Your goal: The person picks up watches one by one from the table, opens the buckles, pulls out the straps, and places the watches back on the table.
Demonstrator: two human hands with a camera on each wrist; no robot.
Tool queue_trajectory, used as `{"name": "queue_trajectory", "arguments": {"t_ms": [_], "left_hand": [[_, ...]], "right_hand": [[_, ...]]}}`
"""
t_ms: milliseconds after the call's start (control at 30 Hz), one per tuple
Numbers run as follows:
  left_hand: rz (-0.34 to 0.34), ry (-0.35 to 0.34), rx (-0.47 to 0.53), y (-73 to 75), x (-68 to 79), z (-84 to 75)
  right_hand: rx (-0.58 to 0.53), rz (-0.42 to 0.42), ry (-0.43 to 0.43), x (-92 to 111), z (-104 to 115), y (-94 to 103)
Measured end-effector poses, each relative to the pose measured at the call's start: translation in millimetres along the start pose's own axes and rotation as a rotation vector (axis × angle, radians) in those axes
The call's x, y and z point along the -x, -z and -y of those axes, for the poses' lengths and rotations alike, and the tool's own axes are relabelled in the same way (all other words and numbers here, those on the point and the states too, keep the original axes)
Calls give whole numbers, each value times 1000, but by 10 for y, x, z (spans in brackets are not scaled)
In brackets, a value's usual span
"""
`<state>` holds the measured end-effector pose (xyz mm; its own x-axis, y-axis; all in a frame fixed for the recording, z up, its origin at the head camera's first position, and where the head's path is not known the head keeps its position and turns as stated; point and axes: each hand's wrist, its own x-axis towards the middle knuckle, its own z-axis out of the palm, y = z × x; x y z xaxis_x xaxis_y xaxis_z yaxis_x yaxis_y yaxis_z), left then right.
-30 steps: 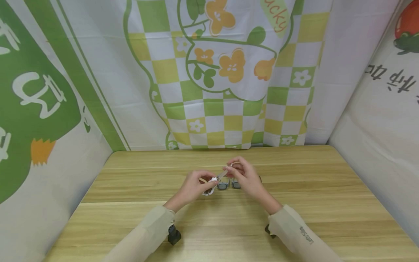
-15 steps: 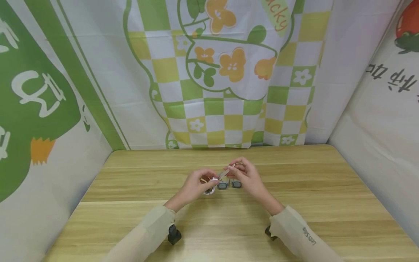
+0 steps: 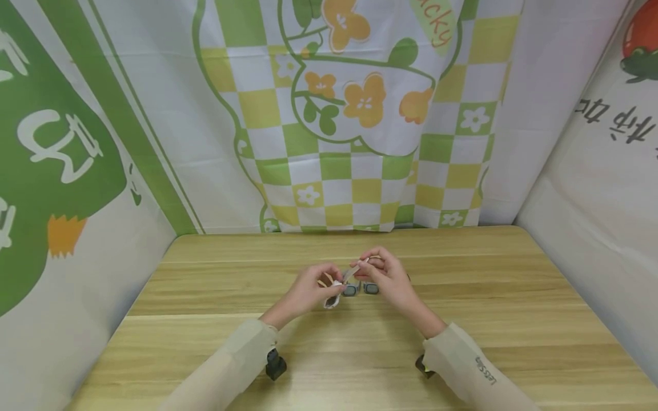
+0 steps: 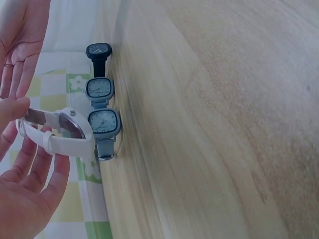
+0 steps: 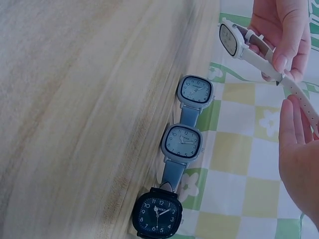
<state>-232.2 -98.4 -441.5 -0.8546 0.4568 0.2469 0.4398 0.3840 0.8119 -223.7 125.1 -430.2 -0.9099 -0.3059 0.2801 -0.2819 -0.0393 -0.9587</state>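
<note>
My left hand (image 3: 308,288) pinches a white wristwatch (image 5: 256,59) at the buckle end of its strap, thumb on top. The watch case hangs tilted on the left, its dial partly showing in the left wrist view. From the buckle, the long pale strap tail (image 5: 304,99) runs to my right hand (image 3: 388,279), which pinches its end between thumb and fingers. Beyond the hands, a grey-blue watch (image 5: 195,90), a second grey-blue watch (image 5: 182,142) and a black watch (image 5: 157,213) lie in a row. In the head view my right hand hides the black one.
All this is above a wooden table (image 3: 329,354), whose back edge meets a checked green, yellow and white curtain (image 3: 339,188). Printed cloth hangs at the left (image 3: 61,142) and right (image 3: 591,171).
The white watch's case has tipped slightly downward, and the left fingers have shifted a little at the buckle. My right hand has drifted slightly rightward, still holding the strap end.
</note>
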Motion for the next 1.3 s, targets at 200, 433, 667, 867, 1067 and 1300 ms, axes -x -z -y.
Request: {"name": "queue_trajectory", "arguments": {"t_ms": [200, 433, 667, 867, 1067, 1300], "left_hand": [[-4, 17, 25, -1, 0, -16], [-41, 71, 70, -10, 38, -1], [-53, 117, 69, -14, 33, 6], [-18, 82, 35, 8, 21, -2], [-3, 37, 25, 14, 21, 3], [-19, 58, 47, -8, 29, -20]], "right_hand": [[-11, -8, 8, 1, 5, -1], [-3, -25, 16, -5, -18, 11], [-14, -21, 14, 1, -13, 10], [-11, -21, 5, 8, 0, 1], [-25, -30, 3, 9, -17, -1], [-17, -76, 22, 1, -21, -10]]}}
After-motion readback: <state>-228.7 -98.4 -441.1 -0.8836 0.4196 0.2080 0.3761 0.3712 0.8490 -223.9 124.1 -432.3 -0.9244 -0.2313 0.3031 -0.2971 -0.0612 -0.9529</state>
